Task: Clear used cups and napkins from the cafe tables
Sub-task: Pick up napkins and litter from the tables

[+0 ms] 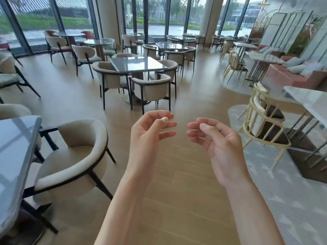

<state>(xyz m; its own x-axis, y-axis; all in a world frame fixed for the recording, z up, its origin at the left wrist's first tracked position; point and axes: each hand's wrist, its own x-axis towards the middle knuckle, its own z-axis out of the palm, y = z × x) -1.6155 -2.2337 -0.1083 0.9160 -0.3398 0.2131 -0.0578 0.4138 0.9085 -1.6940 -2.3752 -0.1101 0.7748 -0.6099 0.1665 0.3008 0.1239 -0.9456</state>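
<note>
Your left hand [150,128] and right hand [217,138]: both empty, fingers loosely curled, fingertips pointing toward each other above the wooden floor [177,174]; grey square table [136,63] ahead shows no cups or napkins.

Cafe: glass-topped tables [136,63], cushioned chairs [150,89], window walls [159,15].

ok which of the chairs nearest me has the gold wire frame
The gold wire-frame chair to the right of the right hand, by the white marble table. The one left of the left hand is a beige upholstered tub chair with dark legs.
</note>
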